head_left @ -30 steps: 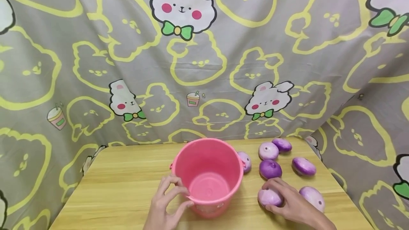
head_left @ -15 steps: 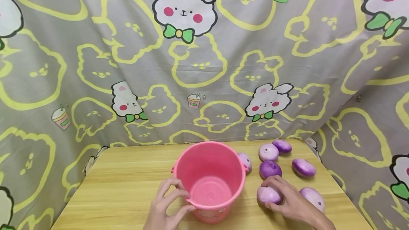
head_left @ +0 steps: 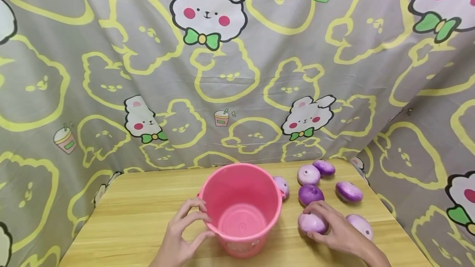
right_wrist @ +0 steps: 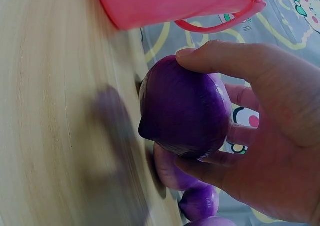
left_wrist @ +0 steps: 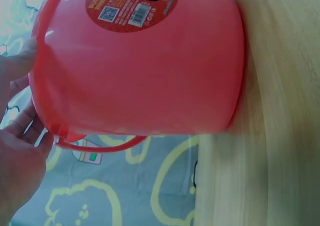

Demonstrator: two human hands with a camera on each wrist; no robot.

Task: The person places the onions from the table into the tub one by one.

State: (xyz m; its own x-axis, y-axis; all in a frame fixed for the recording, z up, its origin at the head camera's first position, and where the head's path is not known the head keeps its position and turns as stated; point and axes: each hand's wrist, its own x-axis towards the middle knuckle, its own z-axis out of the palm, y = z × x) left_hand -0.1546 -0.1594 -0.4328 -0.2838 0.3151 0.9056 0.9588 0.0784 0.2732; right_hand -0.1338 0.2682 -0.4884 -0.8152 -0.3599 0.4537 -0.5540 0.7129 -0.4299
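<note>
My left hand [head_left: 179, 230] has eased slightly left against the pink plastic bucket [head_left: 239, 184]; whether it pinches, I can't tell. My right hand [head_left: 335, 232] grips the round, glossy pale-purple onion [head_left: 307, 223], still outside, to the bucket's right.

Head view: bright, even light; curtain [head_left: 237, 83] print clear. The 2 wrist views: dimmer, softer. Left: upper-left corner washed out, label [left_wrist: 131, 8] fine print illegible. Right: diffuse shadow across desk [right_wrist: 35, 111], sheen on purple onion [right_wrist: 185, 111].
</note>
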